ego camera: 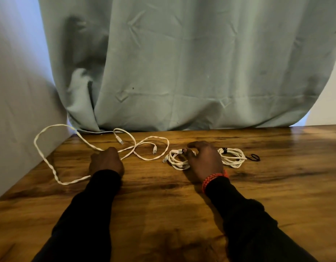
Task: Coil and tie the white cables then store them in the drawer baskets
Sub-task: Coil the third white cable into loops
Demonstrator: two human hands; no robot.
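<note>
A long white cable [50,163] lies uncoiled in loose loops on the left of the wooden table [163,205]. One loop hangs past the table's left edge. My left hand [106,161] grips this cable where its strands cross. A coiled white cable [175,161] lies in the middle. My right hand [203,159] rests over it and pinches its end near the plug. To the right lies a second coiled white cable [233,157], bound with a black tie at its top.
A loose black hair tie [255,157] lies on the table right of the coils. A grey-green curtain [182,63] hangs behind the table's far edge. A pale wall stands at the left. No drawer or basket is in view.
</note>
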